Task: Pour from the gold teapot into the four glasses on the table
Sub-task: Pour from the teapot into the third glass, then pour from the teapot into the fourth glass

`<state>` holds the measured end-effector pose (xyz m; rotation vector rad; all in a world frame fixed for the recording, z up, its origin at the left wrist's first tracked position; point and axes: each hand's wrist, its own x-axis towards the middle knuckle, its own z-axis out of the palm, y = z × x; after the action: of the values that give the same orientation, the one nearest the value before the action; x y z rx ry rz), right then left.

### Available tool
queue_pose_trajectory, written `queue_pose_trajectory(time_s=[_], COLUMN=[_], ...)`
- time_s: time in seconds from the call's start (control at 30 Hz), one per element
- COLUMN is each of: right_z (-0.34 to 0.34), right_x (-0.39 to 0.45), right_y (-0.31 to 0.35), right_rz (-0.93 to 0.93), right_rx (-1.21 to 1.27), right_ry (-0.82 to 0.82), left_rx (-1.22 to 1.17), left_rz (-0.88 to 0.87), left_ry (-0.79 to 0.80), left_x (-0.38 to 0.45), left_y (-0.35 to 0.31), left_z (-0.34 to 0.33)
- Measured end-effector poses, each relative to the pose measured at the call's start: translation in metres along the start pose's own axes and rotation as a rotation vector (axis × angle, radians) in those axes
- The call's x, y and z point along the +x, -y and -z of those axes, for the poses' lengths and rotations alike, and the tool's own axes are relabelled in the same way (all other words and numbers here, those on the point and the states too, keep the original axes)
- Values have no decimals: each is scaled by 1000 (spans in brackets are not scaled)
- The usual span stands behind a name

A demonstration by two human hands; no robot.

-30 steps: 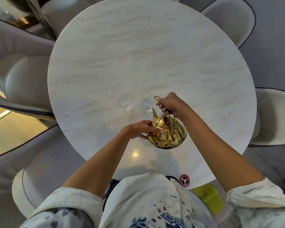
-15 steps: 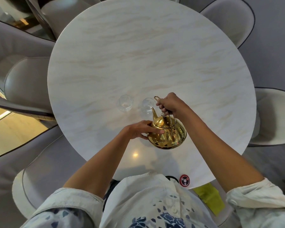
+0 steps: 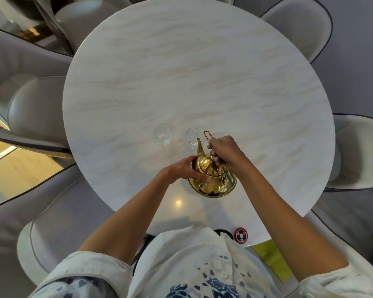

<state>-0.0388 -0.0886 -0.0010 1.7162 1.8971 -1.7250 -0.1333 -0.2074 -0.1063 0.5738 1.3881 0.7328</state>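
Note:
The gold teapot [image 3: 211, 179] hangs above the round marble table [image 3: 202, 72], tilted forward. Its spout points at a clear glass [image 3: 191, 137] just beyond it. My right hand [image 3: 224, 150] is shut around the teapot's wire handle from above. My left hand [image 3: 184, 169] presses flat against the pot's left side and lid, fingers together. A second clear glass [image 3: 163, 134] stands to the left of the first. A third glass rim [image 3: 218, 134] peeks out behind my right hand; anything further right is hidden by the hand.
Grey padded chairs [image 3: 30, 108] ring the table on all sides. A small round red and black disc [image 3: 240, 234] lies at the near table edge, with a yellow-green cloth [image 3: 271, 259] below it.
The teapot has tipped a little further forward, its spout now closer over the middle glass. Both hands keep the same hold.

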Motion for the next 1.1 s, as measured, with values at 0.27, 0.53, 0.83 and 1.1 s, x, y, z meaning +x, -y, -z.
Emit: queue_pose_trajectory(time_s=[0.27, 0.53, 0.83, 1.1], right_z=[-19, -53, -82, -97], right_x=[-13, -15, -5, 6], right_y=[2, 25, 55, 70], right_rz=[59, 85, 108, 104], right_rx=[25, -8, -63, -193], right_ry=[56, 119, 168, 150], left_rx=[35, 30, -27, -136], left_rz=[-19, -58, -30, 33], left_ry=[-45, -103, -93, -66], left_x=[-25, -55, -59, -57], left_y=[7, 15, 29, 39], left_z=[14, 43, 71, 71])
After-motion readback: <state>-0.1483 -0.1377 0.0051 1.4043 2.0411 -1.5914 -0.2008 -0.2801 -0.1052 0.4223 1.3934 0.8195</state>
